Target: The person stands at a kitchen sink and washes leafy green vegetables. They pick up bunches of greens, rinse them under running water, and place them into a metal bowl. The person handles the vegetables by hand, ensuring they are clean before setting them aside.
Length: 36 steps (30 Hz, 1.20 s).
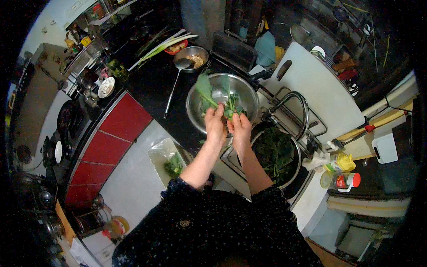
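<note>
Both my hands are over a wide stainless steel bowl (pixel 192 101) on the dark counter. My left hand (pixel 215 125) is closed on a leafy green (pixel 204 86); its broad leaf and pale stalk stick out past the fingers, away from me. Pinched in my right hand (pixel 240 127), close beside the left, is a sprig of leafy greens (pixel 231 105). Whether the two pieces are still joined is hidden by my fingers. Some more greens seem to lie in the bowl beneath. To the right, a large pot of dark leafy greens (pixel 276 153) sits in the sink.
A curved faucet (pixel 305 111) arches by the pot, before a white cutting board (pixel 318 91). Farther back are a ladle (pixel 175 89), a small metal bowl (pixel 203 52) and leeks (pixel 171 42). Below left stands a white bin (pixel 156 156) with green scraps. Bottles (pixel 344 163) stand right.
</note>
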### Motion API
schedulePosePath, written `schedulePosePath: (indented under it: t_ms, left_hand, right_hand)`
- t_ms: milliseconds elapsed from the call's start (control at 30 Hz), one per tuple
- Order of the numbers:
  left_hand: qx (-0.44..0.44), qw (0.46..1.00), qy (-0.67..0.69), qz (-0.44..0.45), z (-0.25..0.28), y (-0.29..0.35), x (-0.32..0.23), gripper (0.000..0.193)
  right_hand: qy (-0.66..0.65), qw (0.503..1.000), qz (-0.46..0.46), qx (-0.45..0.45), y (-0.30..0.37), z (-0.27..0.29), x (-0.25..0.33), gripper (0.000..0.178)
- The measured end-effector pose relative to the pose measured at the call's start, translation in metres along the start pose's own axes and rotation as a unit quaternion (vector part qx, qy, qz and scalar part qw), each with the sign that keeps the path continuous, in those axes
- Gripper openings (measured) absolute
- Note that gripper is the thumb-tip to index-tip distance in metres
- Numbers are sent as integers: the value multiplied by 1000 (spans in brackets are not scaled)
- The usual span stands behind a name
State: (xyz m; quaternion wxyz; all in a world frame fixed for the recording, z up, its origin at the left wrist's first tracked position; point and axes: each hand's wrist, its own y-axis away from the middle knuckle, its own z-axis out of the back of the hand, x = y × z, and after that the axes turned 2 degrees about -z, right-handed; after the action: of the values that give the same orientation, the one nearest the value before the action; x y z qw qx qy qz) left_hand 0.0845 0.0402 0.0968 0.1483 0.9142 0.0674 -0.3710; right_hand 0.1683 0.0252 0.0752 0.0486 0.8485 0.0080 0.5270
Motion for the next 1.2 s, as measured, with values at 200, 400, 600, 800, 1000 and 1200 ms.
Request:
schedulePosePath:
  t_ms: [200,400,600,800,1000,1200]
  left_hand:
    - [17,998,34,-52,-15,17,-6,11]
    - [22,991,26,-131,-17,12,1,12]
    - [19,990,57,-131,-21,4,-9,19]
    - [35,991,107,-79,-18,3,-9,17]
    - [32,995,93,3,12,13,-5,16]
    - [150,985,-87,15,-1,-13,-33,24]
  right_hand:
    - [49,995,45,-76,-4,-9,-12,20]
    - [-10,995,57,-78,-8,-17,-22,21]
    - [-40,995,12,-87,-5,-17,-27,21]
    - [-215,958,-140,-129,-7,-26,3,29]
    - [-288,931,-205,88,-37,5,55,38]
    - [-154,951,-202,177,-3,3,47,31]
